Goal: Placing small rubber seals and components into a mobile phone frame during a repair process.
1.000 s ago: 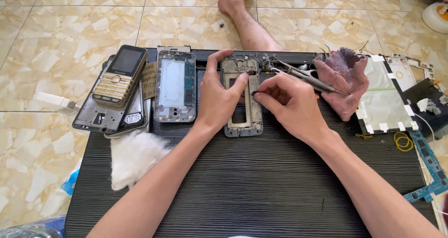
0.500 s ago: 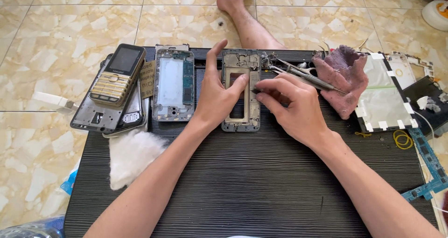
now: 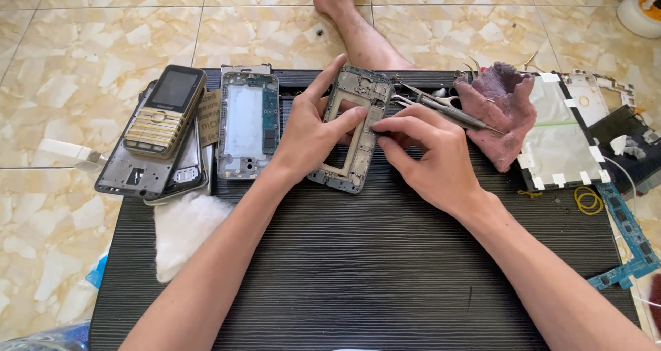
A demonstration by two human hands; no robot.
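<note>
Phone frame [image 3: 351, 134] sits tilted on the table [image 3: 358, 282], left hand [image 3: 310, 141] gripping its edge, right hand [image 3: 430, 158] pinching at the inner rim. Probably best to brace it firmly and work gently.

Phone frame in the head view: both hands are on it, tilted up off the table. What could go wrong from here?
1. The phone frame is propped at a tilt by the left hand; a push from the right hand fingertips could make it slip or flex.
2. The tweezers lie just behind the right hand; a knuckle might knock them.
3. The second open phone frame lies close to the left wrist and could be nudged.
</note>
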